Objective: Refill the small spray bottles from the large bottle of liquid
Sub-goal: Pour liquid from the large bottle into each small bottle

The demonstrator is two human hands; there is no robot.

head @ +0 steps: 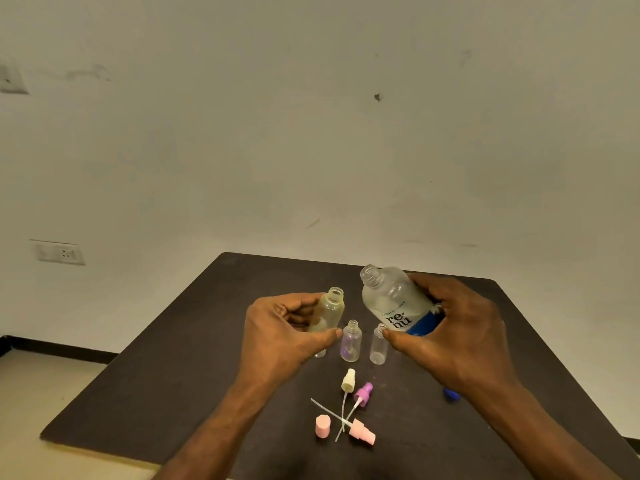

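Note:
My right hand (450,327) grips the large clear bottle (393,299), labelled "re-nu" with a blue band, uncapped and tilted to the left above the table. My left hand (280,327) holds a small yellowish bottle (330,308) with its neck open, lifted beside the large one. Two small clear bottles stand open on the table between my hands: one with a purple tint (351,341) and one plain (378,344). Another small bottle (320,353) is mostly hidden behind my left thumb.
On the dark table (173,393), in front of the bottles, lie three spray heads with tubes: cream (348,381), purple (363,391) and pink (362,433). A pink cap (322,426) lies beside them. A blue cap (451,394) peeks out beside my right wrist.

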